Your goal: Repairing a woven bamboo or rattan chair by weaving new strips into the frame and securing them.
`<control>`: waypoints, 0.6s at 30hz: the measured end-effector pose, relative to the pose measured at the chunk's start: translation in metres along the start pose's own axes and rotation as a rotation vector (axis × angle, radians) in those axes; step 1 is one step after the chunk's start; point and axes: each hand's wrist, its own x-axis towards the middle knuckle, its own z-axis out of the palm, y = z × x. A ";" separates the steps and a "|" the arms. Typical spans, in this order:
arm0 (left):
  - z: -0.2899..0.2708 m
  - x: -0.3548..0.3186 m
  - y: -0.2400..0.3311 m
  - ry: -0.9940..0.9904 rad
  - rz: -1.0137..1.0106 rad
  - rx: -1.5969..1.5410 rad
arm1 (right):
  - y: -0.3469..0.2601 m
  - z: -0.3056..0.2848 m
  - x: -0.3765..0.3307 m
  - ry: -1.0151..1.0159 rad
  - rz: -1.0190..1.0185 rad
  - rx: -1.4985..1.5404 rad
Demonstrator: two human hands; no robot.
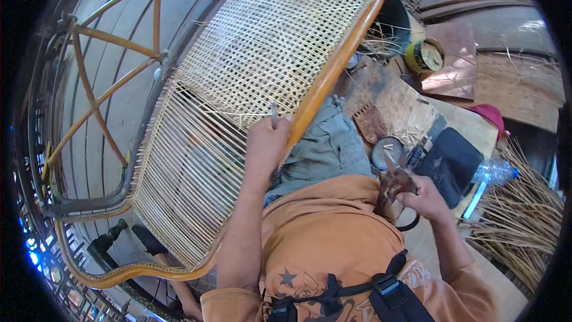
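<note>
Right of the cane chair frame (333,65) sits a round yellow tape roll (424,55). Your left hand (268,140) pinches a thin tool (273,113) against the frame; your right hand (424,195) is closed on the scissors (396,182).

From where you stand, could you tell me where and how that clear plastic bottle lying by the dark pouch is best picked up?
Grip the plastic bottle around its clear middle, coming down from above. It lies on its side with the blue cap pointing right, so the rounded body is exposed on top, while the dark pouch crowds its left end.
</note>
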 end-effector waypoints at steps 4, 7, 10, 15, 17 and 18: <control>-0.003 -0.003 0.009 -0.070 -0.082 -0.084 | -0.024 0.022 0.041 -0.282 0.080 0.201; -0.006 -0.004 0.012 -0.095 -0.088 -0.098 | -0.050 0.027 0.071 -0.427 0.116 0.159; -0.008 0.001 0.019 -0.121 -0.160 -0.178 | -0.070 0.033 0.105 -0.410 0.205 -0.231; -0.009 0.004 0.024 -0.143 -0.233 -0.238 | -0.073 0.038 0.144 -0.387 0.196 -0.465; -0.007 0.005 0.016 -0.144 -0.158 -0.176 | -0.087 0.040 0.148 -0.468 0.213 -0.373; -0.005 0.005 0.012 -0.147 -0.161 -0.174 | -0.086 0.041 0.151 -0.469 0.216 -0.370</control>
